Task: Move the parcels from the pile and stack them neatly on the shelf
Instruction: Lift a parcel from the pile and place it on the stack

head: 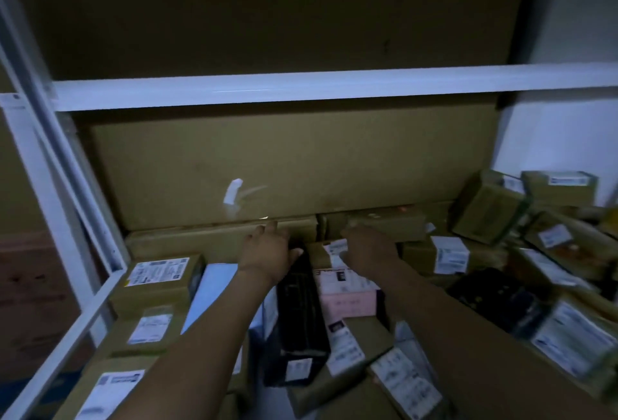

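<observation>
A dim storeroom with a pale wall on the right holds a white metal shelf rack (301,90). A large flat sheet of brown cardboard (267,165) stands upright against the back of the rack. The lower shelf is crowded with parcels. Along its left edge sit brown cardboard parcels with white printed labels (157,280), one behind another, and a flat white parcel (214,289) lies just beside them. Near the middle a long black wrapped parcel (301,306) touches a pale pink box (347,301) on its right. Toward the right back corner more labelled brown boxes (485,208) lie tilted in a loose heap.

Both bare forearms reach in from the front edge. The left hand (267,247) hangs above the far end of the black parcel with its grip open, fingers straight and slightly spread toward a long low brown carton (217,235) at the back of the shelf. The right hand (369,250) lies over a small brown parcel with a white label (334,248). Its fingers seem to bend over the far side, but blur hides whether the grip has closed on it.
</observation>
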